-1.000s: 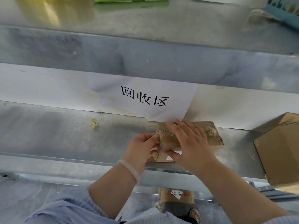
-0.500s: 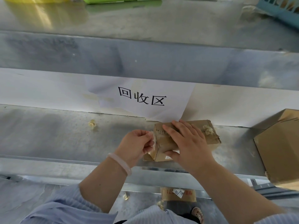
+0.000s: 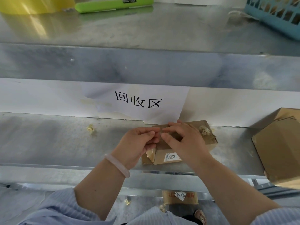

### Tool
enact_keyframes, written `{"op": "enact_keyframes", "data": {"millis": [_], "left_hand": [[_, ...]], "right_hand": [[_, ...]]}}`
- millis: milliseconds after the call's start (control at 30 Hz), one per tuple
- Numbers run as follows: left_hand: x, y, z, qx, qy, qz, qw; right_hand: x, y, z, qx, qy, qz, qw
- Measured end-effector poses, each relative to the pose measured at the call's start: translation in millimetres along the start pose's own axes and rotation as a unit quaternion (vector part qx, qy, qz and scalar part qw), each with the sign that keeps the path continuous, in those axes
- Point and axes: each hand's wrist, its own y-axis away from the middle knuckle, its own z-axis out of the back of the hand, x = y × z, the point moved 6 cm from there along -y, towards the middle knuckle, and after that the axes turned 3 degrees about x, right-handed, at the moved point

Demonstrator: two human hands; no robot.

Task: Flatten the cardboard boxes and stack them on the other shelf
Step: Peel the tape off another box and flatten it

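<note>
on the upper steel ledge at far left sits a glossy yellow tub [image 3: 24, 5], then a flat, smooth green case [image 3: 113, 4] mirrored in the metal. below, the middle shelf [image 3: 48, 140] is dull brushed steel with a yellowish crumb [image 3: 90, 128] on it. the left hand [image 3: 136, 145], a pale, smooth bracelet [image 3: 116, 165] on its wrist and a ribbed light-blue sleeve [image 3: 56, 208] behind, has its fingers curled and pinches with thumb and fingertips at the top left edge of the small box [image 3: 207, 140]. a white paper sign [image 3: 138, 101], creased and torn along its lower edge, hangs on the back wall and reads 回收区. the small box is worn brown cardboard, oblong, lying on the middle shelf under the sign, with tape scraps on top and a small white printed label on its front too fine to read. the right hand [image 3: 186, 143] lies over the box top, fingers bent, thumb and forefinger pinching the same edge, fingertips almost meeting the left's. lower down, a taped carton [image 3: 180, 196] carries a slip reading 5391. at right a large box [image 3: 279, 151] of plain cardboard stands tilted on the shelf. top right, a blue plastic lattice basket [image 3: 274, 15].
</note>
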Motion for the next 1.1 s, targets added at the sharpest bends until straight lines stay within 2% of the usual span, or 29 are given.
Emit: {"op": "enact_keyframes", "data": {"millis": [167, 333, 500, 800, 933, 1100], "left_hand": [[-1.6, -2.6, -0.5, -0.006, -0.058, -0.029, 0.998], [-3.6, -1.7, 5.9, -0.046, -0.162, -0.093, 0.981], [-1.8, -3.0, 8.2, -0.017, -0.092, -0.08, 0.992], [-4.2, -1.6, 13.5, -0.017, -0.092, -0.105, 0.99], [-3.4, 0.7, 22.1, -0.044, -0.176, -0.139, 0.973], [-4.1, 6.1, 18.4, -0.04, -0.314, -0.197, 0.928]], "right_hand": [[-0.1, -4.9, -4.1, 0.025, 0.031, -0.023, 0.999], [4.1, -5.8, -5.2, 0.001, 0.045, -0.024, 0.999], [8.0, -5.0, -10.4, 0.024, 0.062, -0.025, 0.997], [7.4, -9.4, -16.0, 0.003, 0.079, -0.033, 0.996], [6.5, -10.1, -15.1, -0.008, 0.082, -0.036, 0.996], [5.2, -10.1, -15.4, -0.01, 0.078, -0.034, 0.996]]}}
